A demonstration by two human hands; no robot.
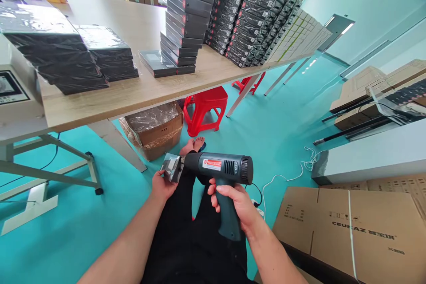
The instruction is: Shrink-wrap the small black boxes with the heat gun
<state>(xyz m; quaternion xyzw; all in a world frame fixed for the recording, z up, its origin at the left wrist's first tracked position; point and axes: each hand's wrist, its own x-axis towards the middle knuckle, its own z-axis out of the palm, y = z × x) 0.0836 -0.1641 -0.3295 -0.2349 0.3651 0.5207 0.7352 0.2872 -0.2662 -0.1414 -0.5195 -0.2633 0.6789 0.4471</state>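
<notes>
My right hand [234, 202] is wrapped round the handle of a dark green heat gun [216, 166] with a red and white label on its barrel. The gun's nozzle points left, at a small box in clear film [172, 167]. My left hand [164, 186] grips that box from below and its left side, over my lap. The nozzle tip is right by the box's edge; whether they touch I cannot tell. Part of the box's far side is hidden behind the nozzle.
Film-wrapped black boxes [116, 53] and tall box stacks [189, 13] stand on the wooden table [133, 100]. Below are a carton of film [156, 135] and a red stool [208, 106]. A large carton [333, 226] sits at right, near a white cable [282, 175] on the floor.
</notes>
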